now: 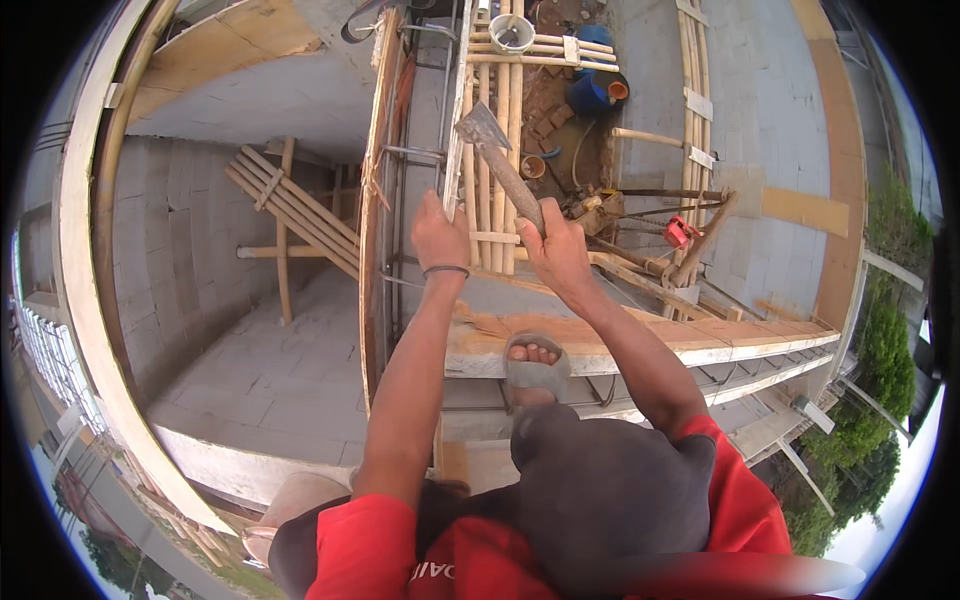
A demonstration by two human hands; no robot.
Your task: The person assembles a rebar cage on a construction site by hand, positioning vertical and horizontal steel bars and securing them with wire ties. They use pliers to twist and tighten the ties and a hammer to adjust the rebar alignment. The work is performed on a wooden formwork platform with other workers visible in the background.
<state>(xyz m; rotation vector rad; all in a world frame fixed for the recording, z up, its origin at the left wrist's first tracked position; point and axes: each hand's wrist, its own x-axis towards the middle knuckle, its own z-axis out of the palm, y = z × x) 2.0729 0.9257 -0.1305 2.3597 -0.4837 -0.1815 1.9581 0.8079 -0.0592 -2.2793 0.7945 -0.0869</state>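
My right hand (558,248) is wrapped round the wooden handle of a hatchet (505,172). Its broad grey metal head points up and away, near the upper middle of the view. To the left of it, my left hand (440,238) is closed on the edge of a narrow wooden board (457,125). This board runs away from me beside a trench with steel reinforcing bars (415,152). A second, splintered formwork board (375,190) stands on the trench's left side. My sandalled foot (535,362) rests on a timber beam below my hands.
Far below on the right lie bamboo poles (508,95), a pale bucket (512,33), a blue drum (590,97) and a red machine part (680,232). A deep block-walled room (200,230) drops away on the left. More rebar (720,372) runs along the near beam.
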